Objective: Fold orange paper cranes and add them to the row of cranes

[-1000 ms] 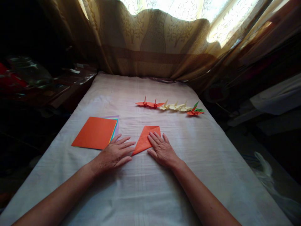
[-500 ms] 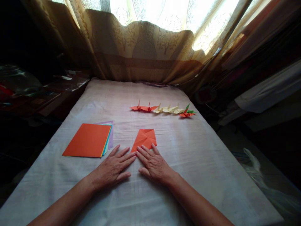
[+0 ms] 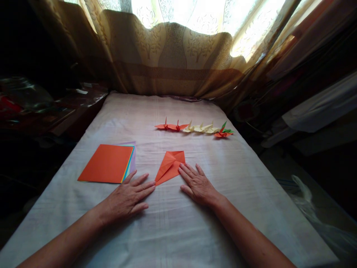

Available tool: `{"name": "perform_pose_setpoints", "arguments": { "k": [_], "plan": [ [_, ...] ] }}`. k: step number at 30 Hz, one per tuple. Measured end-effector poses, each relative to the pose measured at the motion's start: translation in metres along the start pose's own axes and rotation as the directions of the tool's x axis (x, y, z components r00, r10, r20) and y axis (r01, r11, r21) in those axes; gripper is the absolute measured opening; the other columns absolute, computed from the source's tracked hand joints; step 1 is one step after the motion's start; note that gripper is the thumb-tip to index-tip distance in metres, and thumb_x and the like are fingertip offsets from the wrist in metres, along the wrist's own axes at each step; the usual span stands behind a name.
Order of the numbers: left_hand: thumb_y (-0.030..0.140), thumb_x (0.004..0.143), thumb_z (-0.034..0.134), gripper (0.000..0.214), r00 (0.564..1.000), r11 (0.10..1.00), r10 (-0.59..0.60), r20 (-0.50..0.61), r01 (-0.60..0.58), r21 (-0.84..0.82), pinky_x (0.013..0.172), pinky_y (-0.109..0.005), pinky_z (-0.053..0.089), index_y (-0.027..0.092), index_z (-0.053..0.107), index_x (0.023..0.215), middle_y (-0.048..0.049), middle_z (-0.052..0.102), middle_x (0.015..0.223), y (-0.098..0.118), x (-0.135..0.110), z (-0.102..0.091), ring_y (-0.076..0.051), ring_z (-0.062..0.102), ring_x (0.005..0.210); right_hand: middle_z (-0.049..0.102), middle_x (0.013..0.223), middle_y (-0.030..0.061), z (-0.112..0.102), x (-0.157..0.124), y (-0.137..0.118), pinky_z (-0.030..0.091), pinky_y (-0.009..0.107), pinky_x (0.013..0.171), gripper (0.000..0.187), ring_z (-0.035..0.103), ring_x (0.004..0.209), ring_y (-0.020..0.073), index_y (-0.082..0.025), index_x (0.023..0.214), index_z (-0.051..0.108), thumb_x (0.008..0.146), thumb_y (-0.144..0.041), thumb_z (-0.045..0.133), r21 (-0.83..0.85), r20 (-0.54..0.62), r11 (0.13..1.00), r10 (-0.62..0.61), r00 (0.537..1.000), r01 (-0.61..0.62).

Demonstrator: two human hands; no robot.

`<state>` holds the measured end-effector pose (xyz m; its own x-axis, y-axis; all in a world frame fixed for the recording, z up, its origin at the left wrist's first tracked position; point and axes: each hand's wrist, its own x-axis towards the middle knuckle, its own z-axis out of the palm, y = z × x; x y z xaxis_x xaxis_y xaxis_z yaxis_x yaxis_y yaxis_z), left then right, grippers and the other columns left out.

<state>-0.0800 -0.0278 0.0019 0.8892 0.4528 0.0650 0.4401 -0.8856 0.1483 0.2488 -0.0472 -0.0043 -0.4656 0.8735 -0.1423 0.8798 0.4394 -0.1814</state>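
A partly folded orange origami paper (image 3: pixel 169 167) lies flat on the cloth, its narrow tip pointing toward me on the left. The fingertips of my left hand (image 3: pixel 128 195) touch or nearly touch that tip, with the fingers spread. My right hand (image 3: pixel 198 186) lies flat with fingers stretched out, its fingertips on the paper's right edge. To the left is a stack of square coloured paper (image 3: pixel 104 163), orange on top, with yellow, blue and purple edges showing at its right side; my left index finger is close to its corner.
Beyond the paper stands a row of folded paper cranes: red ones (image 3: pixel 177 127), several cream ones (image 3: pixel 201 128), an orange one (image 3: pixel 222 134) and a green one (image 3: pixel 229 130). A pale cloth (image 3: pixel 178 230) covers the table. Curtains (image 3: pixel 173 56) hang behind; a plastic bag (image 3: pixel 302 191) is at right.
My right hand has slid rightward along the paper from its near tip to its right edge. My left hand has shifted slightly left, and more of the paper shows.
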Motion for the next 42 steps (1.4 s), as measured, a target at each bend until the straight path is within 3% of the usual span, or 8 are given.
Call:
{"name": "perform_pose_setpoints", "arguments": {
  "k": [5,11,16,20,26,31,36,42],
  "plan": [
    [0.05,0.096,0.047,0.049,0.999,1.0,0.029,-0.025,-0.029,-0.002,0.119,-0.046,-0.004,0.027,0.049,0.139,0.0003,0.06,0.135,-0.003,0.0,-0.01,-0.027,0.042,0.136,0.026,0.156,0.0082,0.003,0.0,-0.002,0.013,0.058,0.117,0.06,0.024,0.145,0.0254,-0.02,0.15,0.031,0.096,-0.041,0.046,0.01,-0.053,1.0,0.003,0.999,-0.003],
    [0.036,0.099,0.044,0.028,0.981,0.996,-0.079,-0.177,0.068,-0.065,0.117,-0.05,0.016,0.028,0.071,0.1,0.0023,0.07,0.118,-0.001,0.035,-0.022,-0.024,0.053,0.125,0.042,0.149,0.0115,0.009,0.005,-0.006,0.019,0.058,0.114,0.049,0.035,0.139,0.0266,-0.02,0.14,0.047,0.095,-0.038,0.048,0.052,-0.226,0.998,0.033,0.974,-0.021],
    [0.032,0.093,0.054,0.026,0.971,0.995,-0.095,-0.218,0.1,0.013,0.109,-0.055,0.032,0.028,0.067,0.115,-0.0103,0.05,0.144,0.005,0.094,-0.018,-0.031,0.043,0.133,0.058,0.134,0.0119,0.004,0.021,-0.017,0.037,0.044,0.103,0.022,0.052,0.123,0.0245,-0.021,0.109,0.066,0.092,-0.03,0.053,0.164,-0.369,0.98,0.167,0.914,-0.113],
    [0.03,0.09,0.056,0.027,0.971,0.985,-0.145,-0.19,0.16,0.063,0.108,-0.055,0.033,0.026,0.066,0.115,-0.0131,0.047,0.145,0.0,0.12,-0.013,-0.032,0.043,0.133,0.064,0.123,0.0114,-0.012,0.034,-0.025,0.041,0.04,0.095,0.028,0.056,0.114,0.0256,-0.021,0.114,0.062,0.087,-0.028,0.06,0.206,-0.316,0.952,0.284,0.905,-0.227],
    [0.028,0.085,0.061,0.024,0.961,0.957,-0.233,-0.149,0.254,0.14,0.11,-0.054,0.03,0.02,0.066,0.107,-0.015,0.044,0.147,-0.016,0.116,-0.016,-0.033,0.04,0.135,0.063,0.119,0.0115,-0.031,0.049,-0.018,0.043,0.036,0.09,0.061,0.058,0.107,0.0255,-0.02,0.139,0.047,0.08,-0.027,0.064,0.182,-0.14,0.954,0.266,0.954,-0.239],
    [0.02,0.082,0.06,0.046,0.941,0.936,-0.315,-0.123,0.33,0.124,0.106,-0.05,0.037,0.025,0.059,0.128,-0.0142,0.048,0.143,-0.032,0.106,-0.017,-0.031,0.049,0.127,0.067,0.102,0.005,-0.042,0.057,-0.011,0.044,0.028,0.075,0.028,0.062,0.093,0.0209,-0.025,0.107,0.067,0.08,-0.021,0.062,0.111,-0.052,0.982,0.157,0.986,-0.151],
    [0.013,0.083,0.053,0.048,0.917,0.917,-0.388,-0.095,0.395,0.062,0.081,-0.034,0.05,0.026,0.06,0.129,-0.0078,0.067,0.1,-0.042,0.101,-0.021,-0.022,0.065,0.088,0.066,0.094,0.0038,-0.056,0.06,-0.008,0.042,0.025,0.065,0.013,0.06,0.086,0.0194,-0.024,0.082,0.068,0.084,-0.015,0.058,-0.04,-0.19,0.998,0.045,0.981,-0.054],
    [0.02,0.093,0.047,0.03,0.861,0.86,-0.5,-0.094,0.481,-0.168,0.071,-0.027,0.049,0.023,0.068,0.114,-0.0051,0.064,0.089,-0.04,0.094,-0.018,-0.018,0.064,0.078,0.068,0.107,0.0071,-0.044,0.064,0.017,0.047,0.029,0.083,0.016,0.057,0.097,0.0206,-0.021,0.084,0.067,0.086,-0.01,0.055,-0.083,-0.399,0.997,-0.031,0.916,-0.003]
  ]
}}
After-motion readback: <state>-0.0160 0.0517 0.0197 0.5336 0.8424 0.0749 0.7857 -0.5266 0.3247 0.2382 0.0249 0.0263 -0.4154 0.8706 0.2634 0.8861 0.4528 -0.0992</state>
